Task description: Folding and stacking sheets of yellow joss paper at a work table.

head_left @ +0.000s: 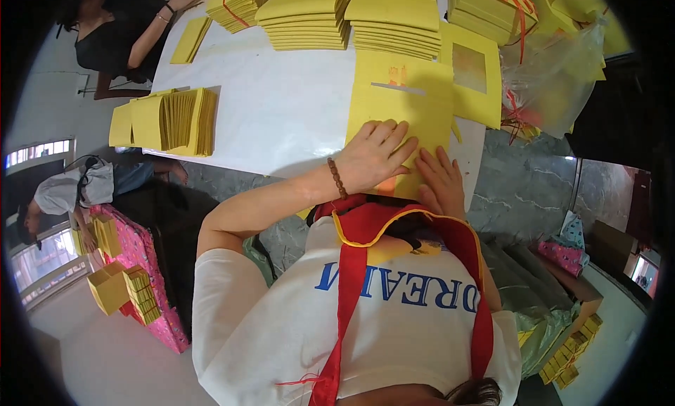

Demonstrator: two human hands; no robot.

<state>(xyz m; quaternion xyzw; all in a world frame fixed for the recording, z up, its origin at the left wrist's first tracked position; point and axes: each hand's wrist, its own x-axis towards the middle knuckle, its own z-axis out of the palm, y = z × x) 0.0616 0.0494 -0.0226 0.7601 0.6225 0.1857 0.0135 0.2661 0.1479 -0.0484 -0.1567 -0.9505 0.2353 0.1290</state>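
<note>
A flat yellow paper piece (397, 107) with an orange print and a grey strip near its far end lies on the white table in front of me. My left hand (380, 151), a brown beaded bracelet at its wrist, rests palm down on the near half with its fingers spread. Just to its right, my right hand (441, 179) lies on the near right edge, fingers stretched out. Partly tucked against the right side is another yellow sheet (492, 100) with a pale rectangular panel. The near end of the paper is partly hidden by my hands.
Stacks of folded yellow paper (392, 26) stand at the table's far side. A tied yellow bundle (485, 12) and a clear plastic bag (555, 79) are far right. Upright folded pieces (169, 121) line the left edge. Two people are at the left, one beside a pink-covered table (133, 244).
</note>
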